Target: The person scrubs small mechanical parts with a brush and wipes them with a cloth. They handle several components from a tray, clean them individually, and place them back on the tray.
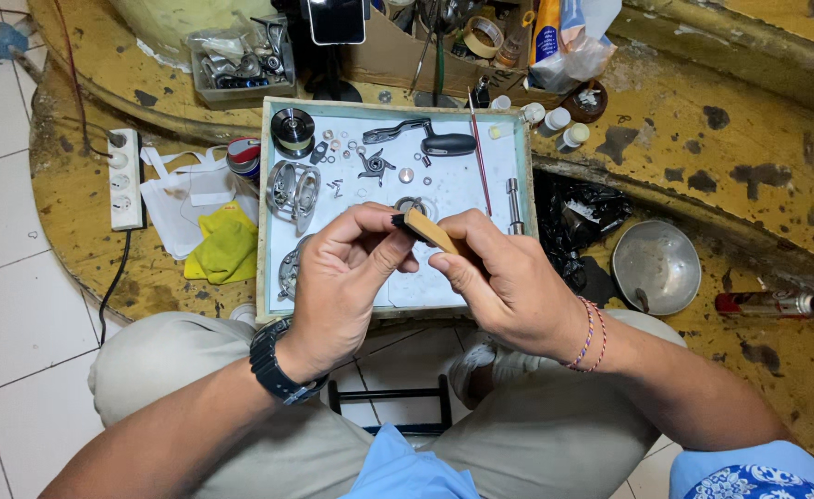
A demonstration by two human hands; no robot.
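My right hand (509, 282) grips a small brush with a tan wooden handle (430, 231) and dark bristles. My left hand (347, 273) is closed around a small part that its fingers hide, and the brush tip meets it at the thumb. Both hands hover over the near half of a white work tray (268, 277) with a pale green rim. On the tray lie a metal reel frame (293, 192), a dark spool (292, 129), a black crank handle (425, 140), a star-shaped part (376, 165) and several small screws and washers.
A white power strip (126, 178), white and yellow cloths (225, 245) and a red-topped can (243, 155) lie left of the tray. A metal bowl (656, 266), black plastic bag (578, 217) and a small bottle (777, 303) sit to the right. Boxes of tools stand behind.
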